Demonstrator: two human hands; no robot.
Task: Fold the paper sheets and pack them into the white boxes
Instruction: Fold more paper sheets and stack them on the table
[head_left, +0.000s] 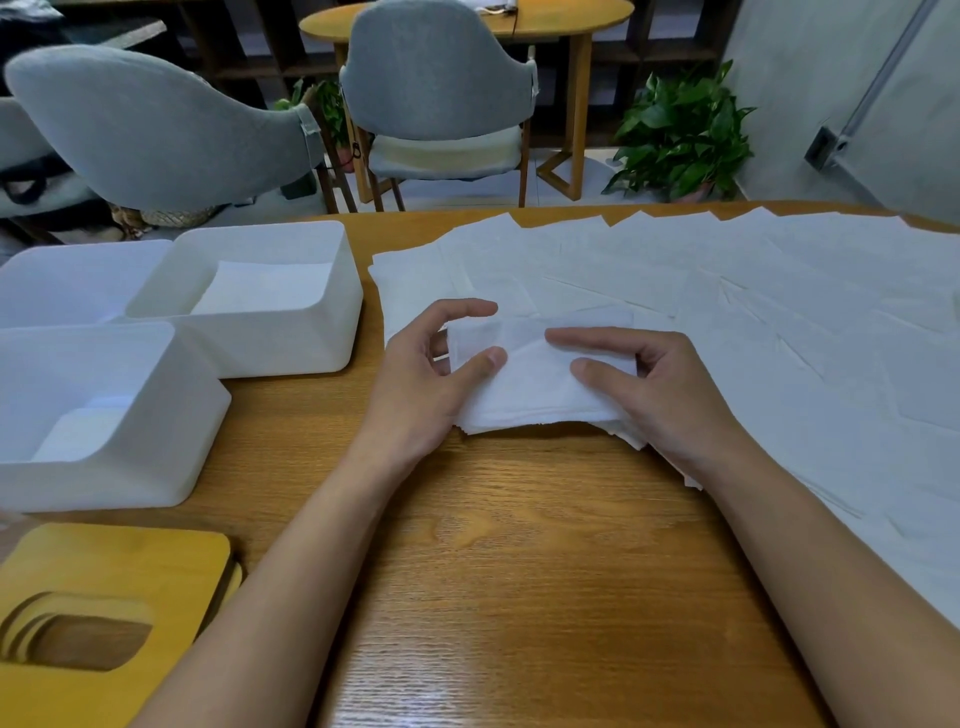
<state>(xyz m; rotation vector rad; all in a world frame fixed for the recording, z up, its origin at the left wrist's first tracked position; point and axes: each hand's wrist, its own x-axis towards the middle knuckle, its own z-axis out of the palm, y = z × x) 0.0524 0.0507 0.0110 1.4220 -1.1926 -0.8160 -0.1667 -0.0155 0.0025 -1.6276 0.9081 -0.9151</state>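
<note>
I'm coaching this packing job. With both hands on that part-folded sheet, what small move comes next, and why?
Probably press the fold flat: the left hand and right hand pinch the folded sheet, whose upper layer looks raised and uncreased. The white box to its left comes after.
</note>
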